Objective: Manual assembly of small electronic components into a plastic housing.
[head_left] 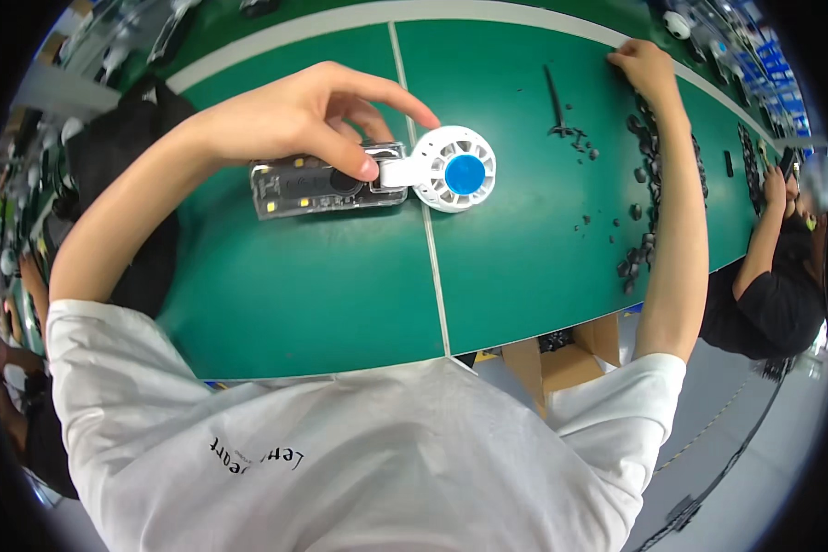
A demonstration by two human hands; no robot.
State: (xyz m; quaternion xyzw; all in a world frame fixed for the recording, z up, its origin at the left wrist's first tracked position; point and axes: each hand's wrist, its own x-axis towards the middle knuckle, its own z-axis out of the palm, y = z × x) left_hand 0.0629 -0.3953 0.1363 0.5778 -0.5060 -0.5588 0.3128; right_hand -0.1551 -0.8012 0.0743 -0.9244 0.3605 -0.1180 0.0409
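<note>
A small portable fan lies on the green table in front of me, its white round head (455,189) with a blue centre at the right. Its see-through casing (294,191) with a dark inside reaches left. My left hand (317,115) grips it from above, thumb at the white hinge (397,172) and index finger at the head's rim. At the far right of the table, my right hand (646,69) is closed with fingertips pressed together. Whatever it may hold is too small to make out. Loose black parts (649,156) lie beside and partly under my right forearm.
On the green table (340,285) lie a thin black stick-like piece (554,97) and scattered black bits (587,145). A black bag or cloth (143,138) sits at the left. Below the near edge stands an open cardboard box (566,368). Another person (768,285) works at the right.
</note>
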